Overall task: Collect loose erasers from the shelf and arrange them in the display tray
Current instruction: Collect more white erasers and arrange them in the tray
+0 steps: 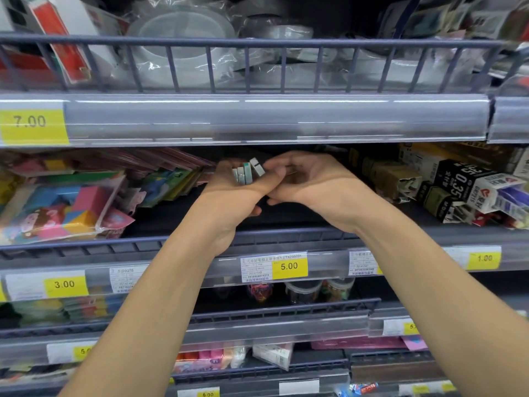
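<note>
Four flat rectangular erasers [246, 171], left-hand [233, 193] grip

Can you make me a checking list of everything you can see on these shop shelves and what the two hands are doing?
Surface: grey metal shop shelf with a low rail, dark and bare under the hands.
Job's things: small stack of grey-white rectangular erasers, standing on edge in the left hand. Display tray: nothing seen.
Clutter: colourful plastic-wrapped packs at left; black-and-white small boxes at right.
Grippers: left hand's grip curls round the erasers; right hand touches the stack, fingers curled.
Cables: nothing seen.
Surroundings: clear tape rolls on the shelf above; yellow price tags along the shelf edges; more goods below.
</note>
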Motion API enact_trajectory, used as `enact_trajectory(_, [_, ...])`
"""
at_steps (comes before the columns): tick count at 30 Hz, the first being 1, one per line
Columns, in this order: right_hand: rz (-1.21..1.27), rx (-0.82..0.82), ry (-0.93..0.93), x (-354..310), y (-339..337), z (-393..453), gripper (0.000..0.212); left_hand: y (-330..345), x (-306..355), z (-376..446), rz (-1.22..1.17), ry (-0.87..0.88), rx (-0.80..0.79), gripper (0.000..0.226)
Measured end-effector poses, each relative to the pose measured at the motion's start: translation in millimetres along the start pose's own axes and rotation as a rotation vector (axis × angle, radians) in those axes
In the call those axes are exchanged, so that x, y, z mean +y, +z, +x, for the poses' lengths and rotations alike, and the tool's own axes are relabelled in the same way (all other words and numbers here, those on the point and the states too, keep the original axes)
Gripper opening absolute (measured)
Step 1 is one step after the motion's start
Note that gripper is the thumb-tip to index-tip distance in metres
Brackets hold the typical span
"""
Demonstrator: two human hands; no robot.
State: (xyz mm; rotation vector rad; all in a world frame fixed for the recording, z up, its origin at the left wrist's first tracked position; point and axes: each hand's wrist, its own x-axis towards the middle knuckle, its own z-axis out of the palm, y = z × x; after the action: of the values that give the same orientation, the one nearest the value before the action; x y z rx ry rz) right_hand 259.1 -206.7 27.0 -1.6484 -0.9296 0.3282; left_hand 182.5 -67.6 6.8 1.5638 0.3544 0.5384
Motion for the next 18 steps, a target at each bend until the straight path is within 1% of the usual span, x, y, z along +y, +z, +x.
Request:
enact_trajectory(1, [0.001, -0.005, -0.011, -1.6, 2.8, -1.3, 0.037, 0.1, 0.2, -0.3, -0.010, -0.001, 0.002, 0.060])
enact_trajectory(4, [-0.058, -0.005, -0.045, -3.1, 7.1, -2.7, 0.039, -1.3, -0.4, -0.6, -0.035, -0.006, -0.010, 0.037])
enact_trajectory(5, [-0.078, -0.017, -0.048, -3.3, 6.0, -3.3, 0.040, -1.9, -0.3, -0.9, -0.038, -0.013, -0.018, 0.032])
enact_trajectory(9, [-0.074, -0.140, -0.038, -2.2, -8.1, -6.3, 0.037, -2.7, -1.7, -0.5, -0.012, -0.030, -0.025, 0.021])
enact_trajectory(11, [-0.124, -0.085, -0.001, 2.1, -23.9, -3.2, 0.031, -2.6, -2.1, -0.8, 0.005, -0.029, -0.031, 0.020])
enact_trajectory(12, [-0.226, -0.021, 0.028, 5.5, -34.5, -0.1, 0.028, -2.8, -2.0, -1.1, 0.005, -0.033, -0.038, 0.021])
enact_trajectory(14, [-0.599, 0.073, 0.109, 14.1, -59.2, 7.1, 0.026, -3.7, -0.7, -1.9, -0.014, -0.046, -0.061, 0.021])
enact_trajectory(15, [-0.777, 0.080, 0.161, 18.8, -70.6, 9.8, 0.033, -4.3, 0.2, -2.5, -0.020, -0.050, -0.073, 0.021])
enact_trajectory(16, [-0.901, 0.067, 0.218, 24.0, -80.3, 12.4, 0.041, -4.7, 0.9, -3.0, -0.017, -0.050, -0.083, 0.021])
enact_trajectory(18, [-1.037, 0.012, 0.318, 32.2, -93.4, 16.5, 0.055, -5.2, 1.7, -4.4, -0.001, -0.040, -0.107, 0.021])
